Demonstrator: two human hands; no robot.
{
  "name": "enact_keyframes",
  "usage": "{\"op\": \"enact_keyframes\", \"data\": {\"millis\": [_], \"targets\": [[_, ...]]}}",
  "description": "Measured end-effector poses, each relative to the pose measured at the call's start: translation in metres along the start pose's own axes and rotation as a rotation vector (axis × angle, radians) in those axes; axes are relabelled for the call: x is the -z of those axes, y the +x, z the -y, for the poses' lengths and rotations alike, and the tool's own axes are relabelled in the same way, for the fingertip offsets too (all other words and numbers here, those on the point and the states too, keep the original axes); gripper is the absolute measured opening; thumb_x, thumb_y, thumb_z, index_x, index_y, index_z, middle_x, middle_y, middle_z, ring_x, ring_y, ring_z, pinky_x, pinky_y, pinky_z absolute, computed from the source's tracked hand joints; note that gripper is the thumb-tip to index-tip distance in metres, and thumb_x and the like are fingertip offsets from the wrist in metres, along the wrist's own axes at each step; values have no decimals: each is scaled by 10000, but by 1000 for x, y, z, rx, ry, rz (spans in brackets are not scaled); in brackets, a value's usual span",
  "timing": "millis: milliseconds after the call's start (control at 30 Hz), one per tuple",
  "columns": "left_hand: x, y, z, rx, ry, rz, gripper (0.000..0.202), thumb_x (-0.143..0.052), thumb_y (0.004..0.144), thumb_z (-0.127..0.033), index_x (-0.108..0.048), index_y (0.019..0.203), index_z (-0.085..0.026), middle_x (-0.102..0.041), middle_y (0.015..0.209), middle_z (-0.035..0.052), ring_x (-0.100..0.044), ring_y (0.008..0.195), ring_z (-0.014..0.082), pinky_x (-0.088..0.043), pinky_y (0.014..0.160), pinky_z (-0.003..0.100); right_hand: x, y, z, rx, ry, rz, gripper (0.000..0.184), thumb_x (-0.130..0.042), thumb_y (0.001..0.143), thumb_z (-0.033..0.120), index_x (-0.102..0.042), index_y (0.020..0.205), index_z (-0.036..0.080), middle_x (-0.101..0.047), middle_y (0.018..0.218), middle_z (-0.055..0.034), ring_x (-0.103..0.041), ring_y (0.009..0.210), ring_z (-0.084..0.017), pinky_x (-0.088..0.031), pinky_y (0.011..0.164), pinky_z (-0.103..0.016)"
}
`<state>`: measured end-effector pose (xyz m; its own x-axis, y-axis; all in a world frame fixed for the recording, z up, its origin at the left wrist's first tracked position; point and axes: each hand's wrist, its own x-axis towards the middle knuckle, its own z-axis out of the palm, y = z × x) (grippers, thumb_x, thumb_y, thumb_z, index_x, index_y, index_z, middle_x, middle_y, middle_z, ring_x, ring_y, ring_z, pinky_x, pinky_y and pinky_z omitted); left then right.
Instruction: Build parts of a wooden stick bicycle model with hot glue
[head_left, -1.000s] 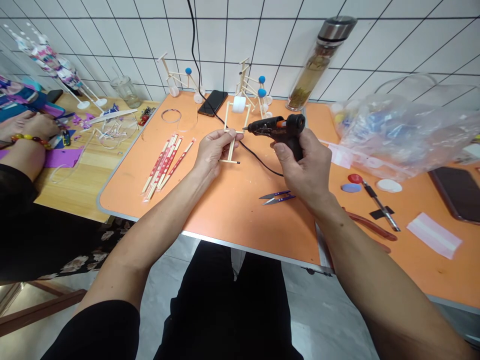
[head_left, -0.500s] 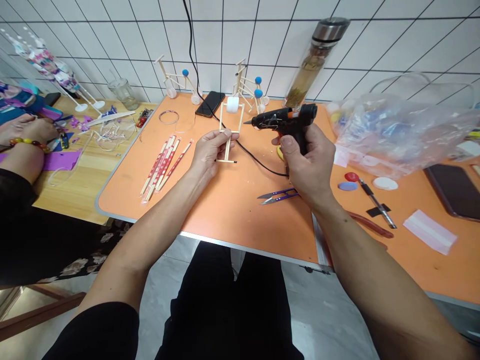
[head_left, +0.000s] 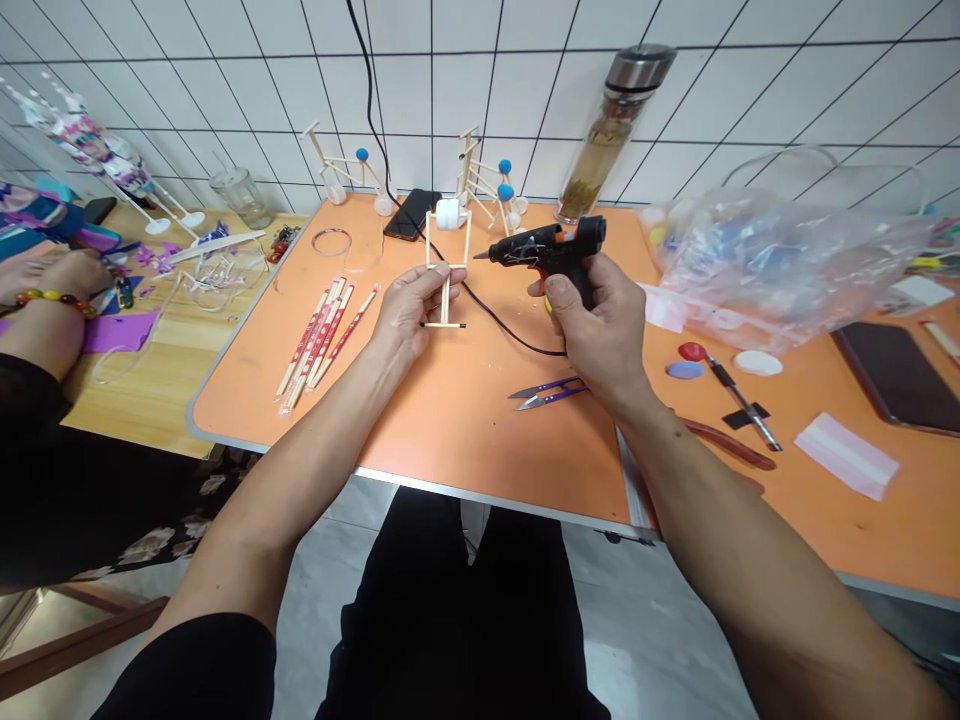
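R hand (head_left: pixel 600 328) holds glue gun (head_left: pixel 546 248) level, nozzle left twd upright stick frame (head_left: pixel 448 300).

Orange table (head_left: pixel 450 420), wrapped chopsticks (head_left: pixel 322 335), purple snips (head_left: pixel 547 393), black phone (head_left: pixel 411 214), plastic bag (head_left: pixel 780 260)

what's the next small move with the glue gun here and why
Probably ease the glue gun in the right hand slightly leftward. Its nozzle points at the stick frame pinched in the left hand, but a small gap separates tip and frame, so no glue could land on it yet.
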<state>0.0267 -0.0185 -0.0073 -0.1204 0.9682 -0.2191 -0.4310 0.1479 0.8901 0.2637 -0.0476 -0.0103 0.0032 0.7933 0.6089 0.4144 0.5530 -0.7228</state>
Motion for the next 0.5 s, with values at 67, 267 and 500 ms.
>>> {"op": "enact_keyframes", "data": {"millis": [67,267,500], "targets": [[0,0,0,3,-6,6,274,-944,873,-375,-780,1028,-220,-904,1044,54,-858,897,162,-633,757,215,-1,0,0,11,-1,1,457,-646,1089,695,-775,1178,266,-779,960,-58,-706,813,-229,-639,727,-398],[-1,1,-1,-4,-29,12,259,-950,881,-349,-774,1000,-200,-899,1010,43,-827,809,131,-610,719,196,-1,-2,3,25,-26,19,485,-605,1120,683,-756,1290,254,-803,1028,-80,-739,913,-229,-636,783,-363],[1,4,1,-9,-28,18,203,-925,897,-307,-786,999,-199,-900,1020,47,-830,831,137,-610,733,201,2,0,6,-45,2,31,470,-634,1095,705,-756,1168,257,-787,1022,-76,-724,880,-227,-588,693,-339]]}}
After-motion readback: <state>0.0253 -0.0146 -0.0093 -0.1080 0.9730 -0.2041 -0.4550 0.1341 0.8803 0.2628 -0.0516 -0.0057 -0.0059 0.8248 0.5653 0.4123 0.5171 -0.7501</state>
